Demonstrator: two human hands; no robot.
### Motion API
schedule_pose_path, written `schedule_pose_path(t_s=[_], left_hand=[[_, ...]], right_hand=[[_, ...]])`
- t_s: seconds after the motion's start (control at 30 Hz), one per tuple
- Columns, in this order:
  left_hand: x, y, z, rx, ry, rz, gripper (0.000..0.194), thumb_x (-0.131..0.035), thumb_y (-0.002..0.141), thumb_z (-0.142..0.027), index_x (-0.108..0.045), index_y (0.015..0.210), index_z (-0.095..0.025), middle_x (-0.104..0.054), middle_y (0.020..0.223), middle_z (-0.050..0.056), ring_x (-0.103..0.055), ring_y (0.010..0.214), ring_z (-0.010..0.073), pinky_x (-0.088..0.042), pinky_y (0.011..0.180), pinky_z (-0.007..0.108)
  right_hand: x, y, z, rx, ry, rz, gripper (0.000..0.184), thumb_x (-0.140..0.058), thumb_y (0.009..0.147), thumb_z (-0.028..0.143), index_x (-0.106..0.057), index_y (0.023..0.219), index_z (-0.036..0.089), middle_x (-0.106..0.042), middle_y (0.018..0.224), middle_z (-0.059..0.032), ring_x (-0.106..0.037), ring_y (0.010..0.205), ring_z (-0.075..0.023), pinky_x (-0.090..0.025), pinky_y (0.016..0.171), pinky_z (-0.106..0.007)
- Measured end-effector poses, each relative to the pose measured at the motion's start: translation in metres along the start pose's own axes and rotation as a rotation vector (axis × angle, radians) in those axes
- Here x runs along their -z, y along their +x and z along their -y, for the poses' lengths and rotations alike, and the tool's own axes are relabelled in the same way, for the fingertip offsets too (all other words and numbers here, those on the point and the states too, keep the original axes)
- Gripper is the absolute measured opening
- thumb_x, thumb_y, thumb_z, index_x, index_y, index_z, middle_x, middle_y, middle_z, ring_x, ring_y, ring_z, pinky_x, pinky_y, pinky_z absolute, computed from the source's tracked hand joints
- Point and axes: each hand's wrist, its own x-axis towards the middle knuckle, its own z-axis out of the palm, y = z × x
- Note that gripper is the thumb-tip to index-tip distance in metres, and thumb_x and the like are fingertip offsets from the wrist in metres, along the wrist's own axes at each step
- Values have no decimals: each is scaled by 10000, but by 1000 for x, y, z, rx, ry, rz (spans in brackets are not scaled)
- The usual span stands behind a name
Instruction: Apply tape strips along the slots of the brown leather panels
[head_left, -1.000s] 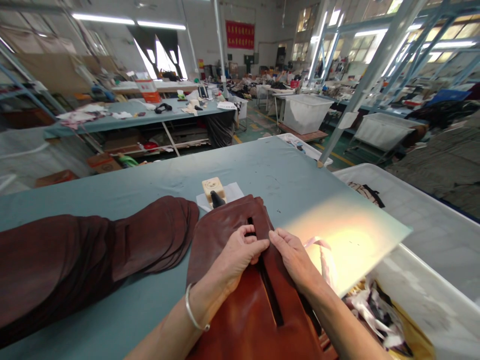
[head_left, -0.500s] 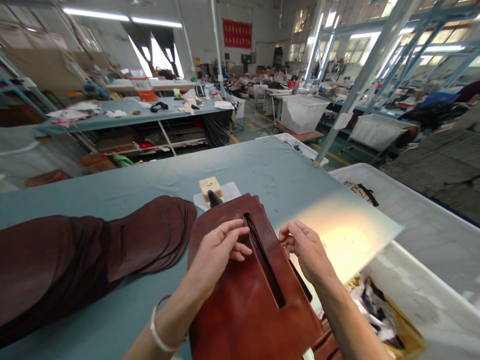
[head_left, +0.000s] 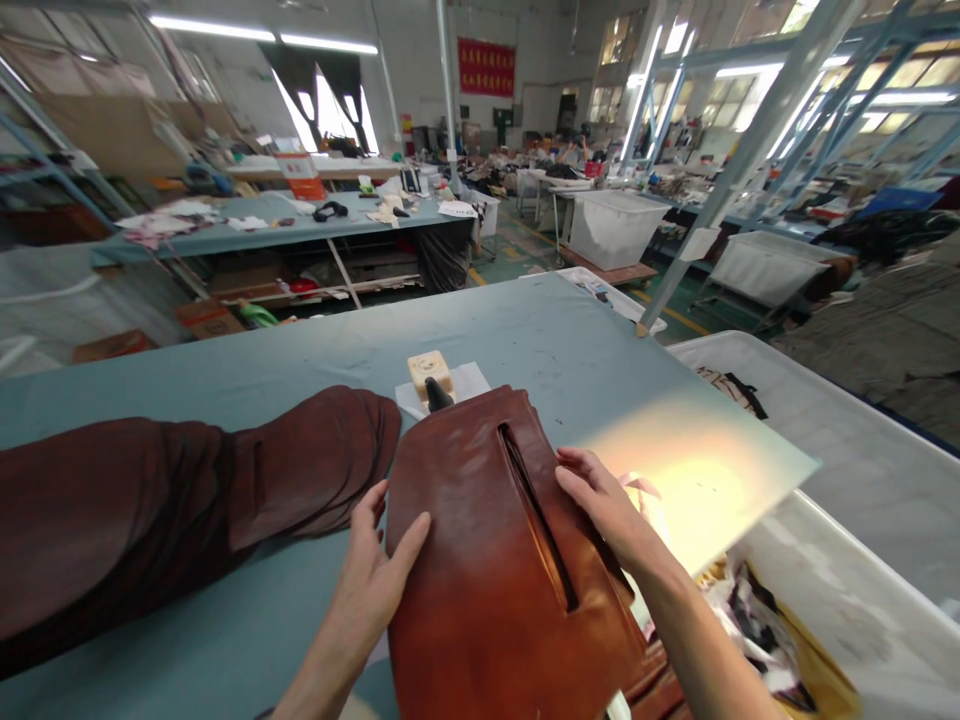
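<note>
A stack of reddish-brown leather panels point(head_left: 465, 560) lies in front of me, its top piece cut with a long narrow slot. My left hand point(head_left: 379, 570) is at the stack's left edge, thumb over the top and fingers apart along the side. On the right edge rests my right hand point(head_left: 604, 500), fingers stretched out and its far side partly hidden. Neither hand is closed around anything. Beyond the stack, a cream-coloured block point(head_left: 430, 373) sits on white paper point(head_left: 469, 380), a black-tipped tool point(head_left: 438, 394) against it.
Darker brown leather pieces point(head_left: 315, 465) lie overlapped on the left of the blue-green table point(head_left: 315, 350). White bins point(head_left: 825, 560) with scraps stand along the right edge. A metal post point(head_left: 720, 200) rises at the far right corner. Another work table point(head_left: 277, 235) is behind.
My left hand has moved from beside the slot down and left to the stack's left edge. My right hand's bent fingers have straightened onto the right edge.
</note>
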Motion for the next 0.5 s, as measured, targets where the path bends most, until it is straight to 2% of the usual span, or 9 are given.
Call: schedule_pose_path(t_s=[0.13,0.23,0.37,0.5], left_hand=[[-9,-9,-12,21,-44,20,772,-631,775,-542,-270,1378,-221,-429,1407,139,-479,1265,276,-346,1106,503],[-13,-11,-20,17,-75,12,771,-639,779,-508,-255,1383,-220,-403,1430,145,-456,1292,274,-343,1111,493],[-13,-13,-26,44,-104,11,788,-652,779,-449,-225,1399,-215,-401,1434,159,-450,1303,272,-330,1117,487],[-10,-18,-29,51,-143,54,769,-634,800,-390,-199,1413,-224,-396,1448,148,-441,1314,245,-300,1135,456]], right_hand=[[-3,7,0,25,-19,2,340,-589,844,459,-520,1091,236,-620,1083,-19,-592,962,-183,-455,870,-331],[-5,8,3,44,-46,46,245,-568,857,440,-508,979,235,-601,929,23,-564,784,-139,-456,741,-280],[-10,10,10,60,-132,2,252,-583,833,451,-473,889,231,-556,811,43,-521,709,-128,-432,662,-252],[-12,15,4,42,-190,-17,298,-591,798,492,-464,865,231,-588,803,16,-566,714,-160,-455,654,-279]])
